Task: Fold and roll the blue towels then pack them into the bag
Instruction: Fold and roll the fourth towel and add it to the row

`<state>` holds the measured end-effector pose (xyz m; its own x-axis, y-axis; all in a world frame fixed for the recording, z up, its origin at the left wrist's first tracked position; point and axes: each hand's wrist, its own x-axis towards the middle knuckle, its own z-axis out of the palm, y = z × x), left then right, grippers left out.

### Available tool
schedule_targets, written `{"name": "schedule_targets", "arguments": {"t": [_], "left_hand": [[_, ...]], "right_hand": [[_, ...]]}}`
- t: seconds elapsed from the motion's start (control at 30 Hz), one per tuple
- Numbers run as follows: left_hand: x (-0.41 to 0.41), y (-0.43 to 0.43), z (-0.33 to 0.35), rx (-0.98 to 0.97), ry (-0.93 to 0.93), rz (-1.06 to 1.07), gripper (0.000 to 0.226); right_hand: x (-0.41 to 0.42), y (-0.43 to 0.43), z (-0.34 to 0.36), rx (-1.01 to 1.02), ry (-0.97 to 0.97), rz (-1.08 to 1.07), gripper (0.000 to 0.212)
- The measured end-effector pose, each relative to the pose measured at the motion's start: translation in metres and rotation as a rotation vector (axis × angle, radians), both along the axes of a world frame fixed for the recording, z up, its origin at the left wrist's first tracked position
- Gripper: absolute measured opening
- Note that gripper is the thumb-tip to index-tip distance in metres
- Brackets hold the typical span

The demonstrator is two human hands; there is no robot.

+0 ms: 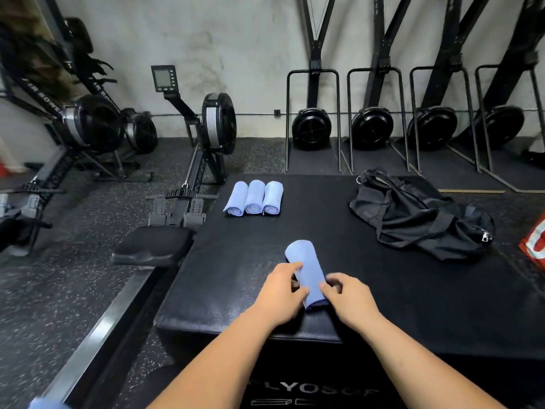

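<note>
Both hands are on the light blue rolled cloth towel (305, 262), which lies at six o'clock on the black padded plyo box (324, 219), close to its near edge. The left hand (280, 293) curls its fingers round the roll's left side, and the right hand (348, 299) pinches the right side down by the near end. The roll lies lengthwise, with its far end tipped toward eleven o'clock.

Up at ten o'clock on the box top, three more rolled blue towels sit in a row, side by side and touching: the left roll (236, 198), the middle roll (254, 197) and the right roll (273, 198), with their spiral ends facing the camera.

Over at two o'clock lies the black fabric duffel bag (413, 214), slumped and crumpled on the box, well apart from all four towels. There is a silver zipper pull (486, 237) at its right end and a metal ring (359, 179) at its far left corner. The folds hide its opening, so I can't tell what it holds.

Off the box at nine o'clock, a black rowing machine (206, 134) stands on the speckled floor.
</note>
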<state>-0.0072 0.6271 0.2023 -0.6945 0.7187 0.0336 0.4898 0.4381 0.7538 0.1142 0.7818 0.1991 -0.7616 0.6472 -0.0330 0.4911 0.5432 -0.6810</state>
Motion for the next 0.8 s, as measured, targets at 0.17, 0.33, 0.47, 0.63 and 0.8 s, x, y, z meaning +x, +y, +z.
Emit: {"name": "schedule_targets", "arguments": {"t": [0.17, 0.33, 0.47, 0.63, 0.8], "left_hand": [[-0.005, -0.008, -0.002, -0.013, -0.029, -0.027, 0.059], [-0.015, -0.01, -0.001, -0.002, -0.066, -0.019, 0.055], [-0.026, -0.002, -0.001, 0.016, -0.105, -0.01, 0.053], [-0.051, 0.011, -0.002, 0.026, -0.103, 0.004, 0.052], [-0.084, 0.023, 0.0, 0.023, -0.023, 0.035, 0.058]], "right_hand": [[-0.001, -0.012, -0.005, 0.113, 0.043, 0.163, 0.057], [-0.003, -0.012, -0.011, 0.277, -0.01, 0.242, 0.08], [-0.025, -0.012, -0.011, 0.331, -0.029, 0.162, 0.079], [-0.063, -0.005, -0.01, 0.316, -0.06, 0.08, 0.075], [-0.104, 0.012, -0.011, 0.338, -0.075, 0.022, 0.072]]}}
